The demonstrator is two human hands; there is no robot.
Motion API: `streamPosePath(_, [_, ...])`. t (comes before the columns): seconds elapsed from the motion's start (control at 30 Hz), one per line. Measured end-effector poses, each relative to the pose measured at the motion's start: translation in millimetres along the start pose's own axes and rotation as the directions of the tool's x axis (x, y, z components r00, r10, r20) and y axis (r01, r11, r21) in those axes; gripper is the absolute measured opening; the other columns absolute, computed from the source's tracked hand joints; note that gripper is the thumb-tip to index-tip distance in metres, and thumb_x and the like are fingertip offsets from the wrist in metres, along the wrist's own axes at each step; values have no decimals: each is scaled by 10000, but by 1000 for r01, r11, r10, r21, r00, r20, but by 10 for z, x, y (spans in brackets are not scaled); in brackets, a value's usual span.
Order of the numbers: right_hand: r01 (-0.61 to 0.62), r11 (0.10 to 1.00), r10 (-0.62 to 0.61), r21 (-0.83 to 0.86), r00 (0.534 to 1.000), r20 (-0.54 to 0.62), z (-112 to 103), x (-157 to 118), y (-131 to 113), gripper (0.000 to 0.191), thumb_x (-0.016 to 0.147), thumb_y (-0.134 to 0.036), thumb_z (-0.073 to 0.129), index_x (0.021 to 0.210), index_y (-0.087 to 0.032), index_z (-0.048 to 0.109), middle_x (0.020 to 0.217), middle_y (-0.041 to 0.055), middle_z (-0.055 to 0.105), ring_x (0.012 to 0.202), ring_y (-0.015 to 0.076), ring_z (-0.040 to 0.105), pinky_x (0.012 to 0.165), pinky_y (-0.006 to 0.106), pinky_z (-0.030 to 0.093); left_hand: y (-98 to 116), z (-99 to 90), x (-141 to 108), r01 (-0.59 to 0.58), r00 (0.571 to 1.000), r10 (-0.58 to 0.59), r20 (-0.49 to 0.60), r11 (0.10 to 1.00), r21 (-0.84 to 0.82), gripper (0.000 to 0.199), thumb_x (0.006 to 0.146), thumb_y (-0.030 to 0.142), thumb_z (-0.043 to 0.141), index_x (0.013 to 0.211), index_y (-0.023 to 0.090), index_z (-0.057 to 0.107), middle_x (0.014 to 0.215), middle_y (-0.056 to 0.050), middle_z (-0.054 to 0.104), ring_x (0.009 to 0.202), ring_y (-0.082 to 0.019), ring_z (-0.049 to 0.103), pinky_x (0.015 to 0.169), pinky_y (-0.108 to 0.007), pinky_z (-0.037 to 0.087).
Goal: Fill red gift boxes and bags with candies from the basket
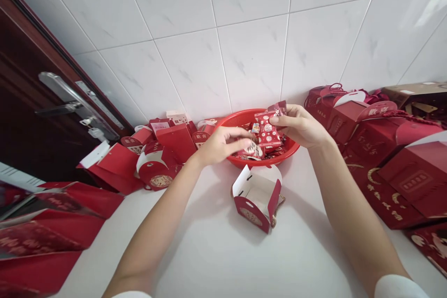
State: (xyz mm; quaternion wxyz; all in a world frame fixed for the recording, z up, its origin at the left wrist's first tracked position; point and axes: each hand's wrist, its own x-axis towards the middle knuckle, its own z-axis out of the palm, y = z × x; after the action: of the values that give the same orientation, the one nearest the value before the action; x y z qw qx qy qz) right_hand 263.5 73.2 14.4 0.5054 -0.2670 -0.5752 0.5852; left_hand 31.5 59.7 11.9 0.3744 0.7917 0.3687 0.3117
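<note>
My right hand pinches a red packet with white round prints and a dark red packet over a red plastic basket. Fingers of my left hand are closed on a small whitish, patterned wrapped packet at the basket's near left side; its kind is blurred. More small wrapped packets lie inside the basket. Just in front of it stands an open red gift box with a white inside, which looks bare, and a twine cord at its right side.
Red gift boxes crowd the left back, beside a dark door with a metal handle. Red bags stand at the left edge. More red boxes and a cardboard carton line the right. A tiled wall rises behind.
</note>
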Motion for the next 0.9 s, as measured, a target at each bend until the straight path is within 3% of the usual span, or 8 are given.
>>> streamPosePath(0.1, [26,985,-16,-169,998,63,156,-198,-176,252,652,-338,860,746,-168,699,681,-1,645,625,149,597,607,284,480,197,98,-287,4,983,-42,179,979,206,290,901,395,629,1058,188,756,1053,-65,732,955,-222,673,875,-325,526])
streamPosePath(0.2, [23,931,6,-363,997,80,286,-356,-270,252,715,-344,816,698,-175,628,607,-39,514,541,95,457,514,241,357,294,163,-483,-12,977,-86,198,894,447,286,934,425,577,1069,252,760,1264,-61,632,1125,-254,618,960,-359,482])
streamPosePath(0.3, [87,847,-1,-525,987,161,387,-452,-300,282,778,-294,742,641,-183,522,586,-63,370,535,69,323,490,234,250,318,150,-612,24,956,-184,227,823,568,327,931,487,565,1114,287,747,1315,-59,584,1199,-281,574,961,-366,466])
streamPosePath(0.47, [171,690,147,-703,918,367,502,-474,-232,243,838,-324,657,676,-175,552,627,-47,430,587,92,358,520,253,270,246,84,-720,62,862,-312,399,847,528,690,778,539,744,1395,284,569,1401,-69,568,1260,-305,546,993,-340,444])
streamPosePath(0.57, [176,649,208,-740,895,395,544,-449,-170,211,860,-350,634,764,-165,602,679,-33,501,620,105,422,547,252,317,173,73,-736,71,835,-322,447,868,492,824,724,504,789,1457,274,490,1415,-72,578,1290,-320,531,1016,-354,435])
streamPosePath(0.7, [105,712,119,-694,956,267,563,-450,-135,189,904,-368,589,856,-193,534,784,-16,547,660,119,483,578,251,392,109,55,-747,95,849,-325,417,870,484,863,717,508,785,1477,260,463,1509,-86,511,1383,-351,458,1071,-383,408])
streamPosePath(0.8, [57,799,125,-598,958,259,562,-466,-141,166,916,-335,572,849,-215,478,807,-21,540,653,122,530,577,251,438,105,38,-757,121,837,-350,421,868,482,961,704,500,791,1535,261,375,1569,-91,441,1429,-361,405,1105,-397,383])
streamPosePath(0.9, [99,797,128,-596,936,327,559,-469,-143,132,933,-297,553,844,-206,519,791,-14,570,678,129,560,592,246,454,123,38,-757,120,834,-341,433,879,461,952,706,459,797,1535,263,371,1563,-87,447,1413,-357,423,1091,-387,392])
